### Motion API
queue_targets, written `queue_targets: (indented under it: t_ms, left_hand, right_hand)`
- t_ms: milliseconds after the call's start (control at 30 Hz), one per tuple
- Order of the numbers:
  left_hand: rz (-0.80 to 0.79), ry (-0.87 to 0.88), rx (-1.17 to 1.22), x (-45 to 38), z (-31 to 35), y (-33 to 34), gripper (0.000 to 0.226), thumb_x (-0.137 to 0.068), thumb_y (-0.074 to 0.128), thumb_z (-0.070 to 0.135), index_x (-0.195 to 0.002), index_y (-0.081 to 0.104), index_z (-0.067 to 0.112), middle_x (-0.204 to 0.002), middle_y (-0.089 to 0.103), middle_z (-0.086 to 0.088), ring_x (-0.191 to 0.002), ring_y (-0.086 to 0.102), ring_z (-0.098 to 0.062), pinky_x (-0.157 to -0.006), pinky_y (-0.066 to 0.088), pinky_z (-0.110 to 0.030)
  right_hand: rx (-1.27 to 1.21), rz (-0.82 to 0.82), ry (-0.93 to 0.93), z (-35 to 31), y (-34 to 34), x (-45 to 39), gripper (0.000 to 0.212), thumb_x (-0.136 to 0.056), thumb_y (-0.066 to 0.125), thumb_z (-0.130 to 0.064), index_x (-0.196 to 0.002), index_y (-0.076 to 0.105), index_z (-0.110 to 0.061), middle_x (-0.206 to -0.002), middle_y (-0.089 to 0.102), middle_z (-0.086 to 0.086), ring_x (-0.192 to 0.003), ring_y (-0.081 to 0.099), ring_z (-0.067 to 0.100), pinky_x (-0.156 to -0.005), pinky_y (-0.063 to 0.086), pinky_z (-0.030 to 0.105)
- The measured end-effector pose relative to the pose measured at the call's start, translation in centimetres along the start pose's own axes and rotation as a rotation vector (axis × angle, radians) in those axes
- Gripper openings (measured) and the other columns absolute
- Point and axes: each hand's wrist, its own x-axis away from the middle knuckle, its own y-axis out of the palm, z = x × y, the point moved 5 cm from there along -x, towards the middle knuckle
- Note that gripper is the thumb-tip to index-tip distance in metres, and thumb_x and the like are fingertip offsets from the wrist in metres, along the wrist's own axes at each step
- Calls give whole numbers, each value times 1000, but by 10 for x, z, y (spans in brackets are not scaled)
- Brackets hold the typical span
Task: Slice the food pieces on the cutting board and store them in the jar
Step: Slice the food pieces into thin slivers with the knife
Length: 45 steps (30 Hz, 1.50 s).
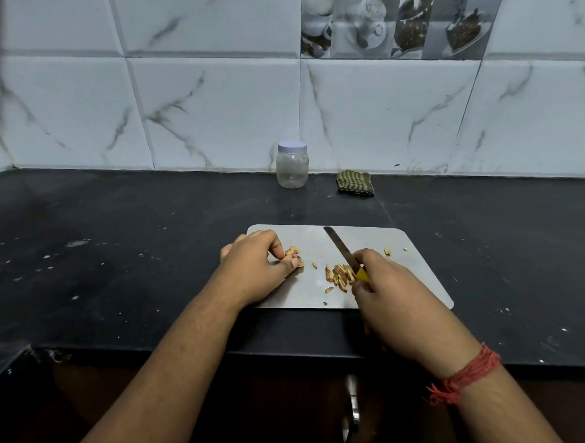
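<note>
Low centre of the frame, the right hand [383, 284] grip wraps the knife [343, 249] near the left hand [253, 265] pinching food pieces [294, 256] on the cutting board [402, 267]: fingertips risk a nick, slivers may scatter, and the jar [292, 165] upframe stays lidded.

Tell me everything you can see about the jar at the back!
The jar is small, see-through and looks like plastic, with a pale, round lid closed on top. It looks empty inside. It stands upright on the dark counter, close to the tiled wall, beyond the cutting board. A folded striped cloth lies to its right. Nothing else touches it.
</note>
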Motion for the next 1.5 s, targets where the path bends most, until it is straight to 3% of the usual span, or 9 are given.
queue_targets:
  t_ms: [133, 267, 467, 633, 933, 1067, 1300, 1433, 1500]
  left_hand:
    - [39, -30, 30, 0, 1, -2, 22, -89, 68, 47, -84, 53, 31, -84, 63, 16, -89, 56, -5, -96, 38, -34]
    - [16, -44, 29, 1, 1, -1, 9, -93, 64, 41, -101, 60, 40, -86, 64, 14, -88, 57, -1, -101, 38, -37]
    - [-1, -61, 14, 1, 0, 0, 12, -95, 60, 45, -105, 63, 40, -85, 64, 14, -90, 56, -2, -102, 39, -39]
    - [0, -54, 4, -1, 1, 3, 15, -95, 60, 46, -107, 63, 37, -85, 63, 13, -86, 55, -1, -99, 38, -36]
    - [23, -52, 18, 1, 3, 3, 19, -94, 61, 46, -107, 65, 34, -82, 63, 12, -83, 55, 0, -101, 40, -38]
    - [15, -61, 20, 1, 4, 4, 18, -94, 61, 46, -108, 64, 35, -84, 63, 12, -85, 55, -1, -103, 39, -39]
    - [7, -63, 35, 1, 5, 3, 20, -94, 62, 46, -109, 65, 33, -84, 63, 12, -86, 56, -2, -101, 41, -41]
    - [11, -61, 49, 3, 6, 3, 20, -93, 62, 46, -106, 66, 31, -85, 64, 12, -87, 56, -1, -102, 39, -38]
    - [10, -59, 55, 4, 6, 3, 18, -93, 63, 46, -103, 65, 31, -85, 65, 12, -87, 57, 0, -102, 38, -37]
  right_hand:
    - [134, -157, 3, 0, 8, 7, 15, -93, 34, -13, -102, 44, -20, -79, 52, -1, -66, 57, 17, -55, 43, 29]
    - [273, -214, -4, -4, 16, 0, 10, -93, 36, -10, -97, 37, -19, -75, 43, -2, -64, 46, 15, -51, 34, 27]
    - [301, -116, 49, 6, -1, 4, 11, -91, 36, -9, -85, 40, -18, -74, 49, 1, -63, 49, 18, -48, 35, 31]
    - [252, -207, 5, 8, 3, 53, 8, -96, 36, -23, -96, 43, -27, -83, 53, -4, -76, 57, 17, -69, 51, 38]
    - [327, -109, 59, 28, -4, 49, 14, -92, 36, -15, -84, 34, -25, -71, 45, -3, -62, 49, 16, -57, 43, 34]
    - [283, -179, -18, 13, 4, 51, 10, -94, 35, -17, -92, 39, -25, -77, 48, -4, -72, 55, 19, -67, 50, 38]
    - [404, -187, -1, 15, -7, 18, 10, -91, 36, -11, -98, 40, -16, -75, 45, -1, -62, 47, 18, -53, 39, 32]
    - [412, -230, -26, 13, -8, 13, 17, -92, 35, -12, -106, 44, -17, -87, 55, 2, -70, 56, 19, -63, 51, 36]
    - [434, -263, -36, 13, -5, 9, 12, -92, 36, -11, -101, 41, -16, -84, 53, 2, -67, 54, 18, -59, 48, 33]
